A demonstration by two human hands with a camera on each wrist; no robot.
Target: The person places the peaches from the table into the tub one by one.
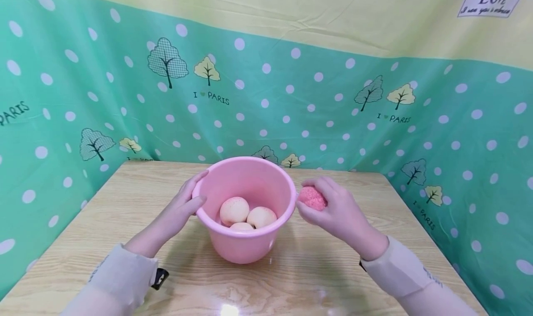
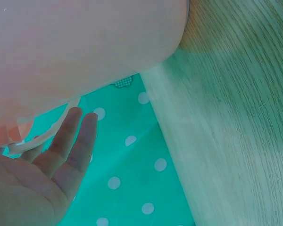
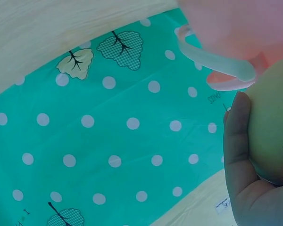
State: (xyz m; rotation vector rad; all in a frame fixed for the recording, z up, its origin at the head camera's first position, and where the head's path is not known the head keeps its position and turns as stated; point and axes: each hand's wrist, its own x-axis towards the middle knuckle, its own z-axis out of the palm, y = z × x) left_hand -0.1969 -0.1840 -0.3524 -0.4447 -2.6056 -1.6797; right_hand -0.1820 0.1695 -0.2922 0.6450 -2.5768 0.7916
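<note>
A pink plastic bucket (image 1: pixel 245 249) stands upright in the middle of the table, with three pale peaches (image 1: pixel 234 211) at its bottom. At the bucket's left side, my left hand (image 1: pixel 179 212) holds the rim, thumb over the edge and fingers along the outside. Two fingers (image 2: pixel 78 150) of it stick out past the rim in the left wrist view. My right hand (image 1: pixel 339 209) grips a reddish-pink peach (image 1: pixel 312 198) just outside the right rim. In the right wrist view that peach (image 3: pixel 273 127) looks smooth and yellowish with red marks, the fingers curled round it.
The wooden table (image 1: pixel 333 279) ends at a green polka-dot cloth (image 1: pixel 287 108) hanging behind and at both sides. A curved bucket handle (image 3: pixel 221 66) juts out from the bucket near the right hand. A black strap end (image 1: pixel 160 278) hangs by the left sleeve.
</note>
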